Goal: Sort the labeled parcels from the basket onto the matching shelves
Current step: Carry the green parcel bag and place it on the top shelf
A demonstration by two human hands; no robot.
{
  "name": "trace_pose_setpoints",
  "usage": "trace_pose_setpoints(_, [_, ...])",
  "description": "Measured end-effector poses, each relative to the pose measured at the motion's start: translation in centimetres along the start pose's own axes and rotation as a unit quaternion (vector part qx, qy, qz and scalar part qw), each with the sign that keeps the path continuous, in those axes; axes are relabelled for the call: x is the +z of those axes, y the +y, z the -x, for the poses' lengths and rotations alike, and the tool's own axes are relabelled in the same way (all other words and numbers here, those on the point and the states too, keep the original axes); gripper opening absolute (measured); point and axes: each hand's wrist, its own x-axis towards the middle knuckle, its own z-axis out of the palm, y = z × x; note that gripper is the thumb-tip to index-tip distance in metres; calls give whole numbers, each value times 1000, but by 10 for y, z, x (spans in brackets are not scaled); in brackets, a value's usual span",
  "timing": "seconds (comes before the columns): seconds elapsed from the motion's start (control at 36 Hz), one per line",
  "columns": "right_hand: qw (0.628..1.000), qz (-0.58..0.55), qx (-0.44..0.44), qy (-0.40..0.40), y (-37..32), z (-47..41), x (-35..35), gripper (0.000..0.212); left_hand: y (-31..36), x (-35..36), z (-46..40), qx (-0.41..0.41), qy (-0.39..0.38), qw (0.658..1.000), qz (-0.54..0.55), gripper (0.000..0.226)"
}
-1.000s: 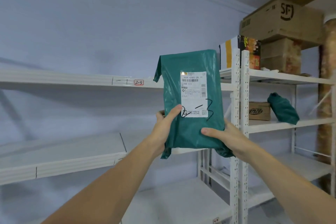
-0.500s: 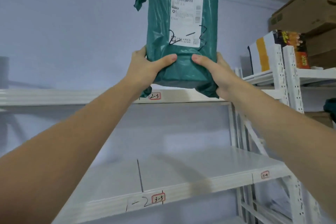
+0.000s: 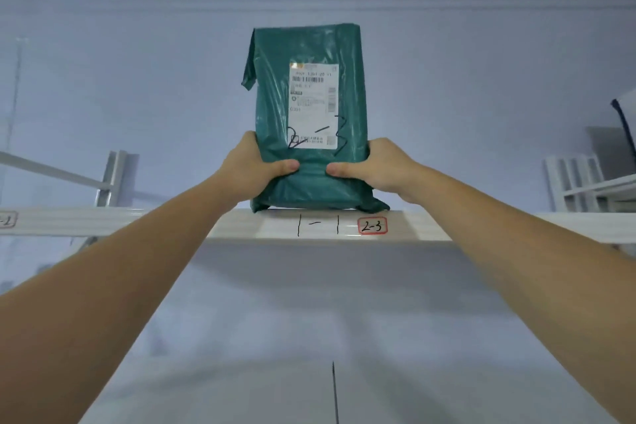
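Note:
A green plastic parcel stands upright with its bottom end on the white upper shelf. Its white label faces me and bears a handwritten "2-3". The shelf's front edge carries a red-framed tag reading "2-3", just below the parcel's right corner. My left hand grips the parcel's lower left side, thumb across the front. My right hand grips the lower right side the same way.
A lower white shelf with a dark seam runs under my arms. Another tag sits at the far left of the upper shelf's edge. White rack posts and a dark-edged item stand at the right.
Both hands raised the parcel from chest height to above the upper shelf, then lowered its bottom end onto the shelf over the 2-3 tag. My view tilted upward.

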Motion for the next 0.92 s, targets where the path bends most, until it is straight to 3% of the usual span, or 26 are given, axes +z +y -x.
trace_pose_setpoints(0.11, [999,19,24,-30,18,-30,18,67,-18,1,-18,-31,-17,998,-53,74])
trace_pose_setpoints(0.33, [995,32,34,-84,32,-74,36,56,-31,11,-55,-62,-48,985,-157,85])
trace_pose_setpoints(0.53, [987,74,95,-108,51,-105,56,74,-54,23,-81,-106,-81,972,-194,92])
trace_pose_setpoints(0.92, [981,108,125,-102,61,-123,70,61,-83,32,-105,-103,-124,967,-199,87])
